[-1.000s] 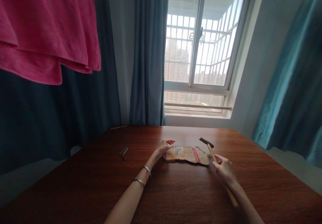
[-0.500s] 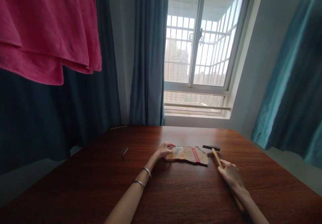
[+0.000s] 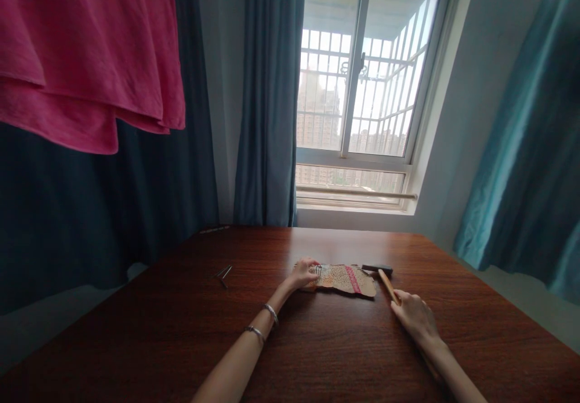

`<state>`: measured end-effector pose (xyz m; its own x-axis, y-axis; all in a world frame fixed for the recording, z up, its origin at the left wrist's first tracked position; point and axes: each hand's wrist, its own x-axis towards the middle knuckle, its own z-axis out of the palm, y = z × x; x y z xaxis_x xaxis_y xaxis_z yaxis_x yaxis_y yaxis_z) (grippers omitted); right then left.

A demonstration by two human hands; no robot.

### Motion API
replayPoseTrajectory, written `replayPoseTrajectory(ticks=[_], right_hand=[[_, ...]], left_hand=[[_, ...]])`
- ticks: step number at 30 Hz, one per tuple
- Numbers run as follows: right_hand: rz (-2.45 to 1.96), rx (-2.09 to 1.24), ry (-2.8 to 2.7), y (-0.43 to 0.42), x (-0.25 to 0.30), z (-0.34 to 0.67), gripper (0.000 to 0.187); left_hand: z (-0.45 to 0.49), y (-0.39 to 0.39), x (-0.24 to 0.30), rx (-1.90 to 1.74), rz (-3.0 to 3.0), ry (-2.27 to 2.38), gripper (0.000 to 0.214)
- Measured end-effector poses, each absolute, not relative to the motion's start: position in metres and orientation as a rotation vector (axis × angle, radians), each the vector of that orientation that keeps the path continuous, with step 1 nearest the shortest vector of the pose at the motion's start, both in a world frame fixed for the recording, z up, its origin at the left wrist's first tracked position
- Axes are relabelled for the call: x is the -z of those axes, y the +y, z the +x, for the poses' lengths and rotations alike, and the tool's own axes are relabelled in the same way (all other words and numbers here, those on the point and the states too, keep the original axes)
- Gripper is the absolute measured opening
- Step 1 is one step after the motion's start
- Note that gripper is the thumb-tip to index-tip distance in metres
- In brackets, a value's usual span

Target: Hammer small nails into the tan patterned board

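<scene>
A torn, flat piece of cardboard (image 3: 339, 279) with speckled print and a pink stripe lies on the table. Several thin nails (image 3: 319, 270) stand upright near its left end. My left hand (image 3: 304, 274) rests over that end, its thumb and forefinger closed around a nail; the fingertips are small in view. In my right hand (image 3: 414, 315) is a hammer (image 3: 386, 283), gripped by its wooden handle. The dark hammer head sits low, beside the cardboard's right far corner, and the handle's lower end is mostly hidden under my forearm.
Several loose nails (image 3: 223, 275) lie to the left on the brown wooden table (image 3: 290, 342). A thin, pale strip (image 3: 214, 229) is at the table's far left edge. Blue curtains (image 3: 269, 101) and a barred window (image 3: 353, 89) stand behind. A pink cloth (image 3: 90, 58) hangs at upper left.
My left hand has shifted slightly right, its fingertips coming to the upright nails. The hammer head has moved a little left and lower, towards the cardboard.
</scene>
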<state>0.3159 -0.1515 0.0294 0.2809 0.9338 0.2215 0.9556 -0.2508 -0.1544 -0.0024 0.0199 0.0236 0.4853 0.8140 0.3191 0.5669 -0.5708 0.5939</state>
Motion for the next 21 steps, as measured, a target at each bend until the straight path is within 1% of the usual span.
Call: replayPoseTrajectory(ticks=[6,11,15,21], right_hand=[[-2.309,0.180,-1.807,-0.155,-0.031,0.311,0.032],[-2.318,0.205,-1.851,-0.157,-0.030,0.309,0.030],[-2.319,0.273,-1.849,-0.157,-0.025,0.307,0.031],[-2.334,0.287,-1.823,-0.156,-0.023,0.310,0.031]], left_hand=[[-0.004,0.026,-0.019,-0.808,2.273,1.097,0.036],[-0.009,0.025,-0.023,-0.774,2.177,1.023,0.045],[-0.010,0.020,-0.026,-0.725,2.177,1.089,0.050],[-0.015,0.021,-0.024,-0.620,2.171,1.092,0.070]])
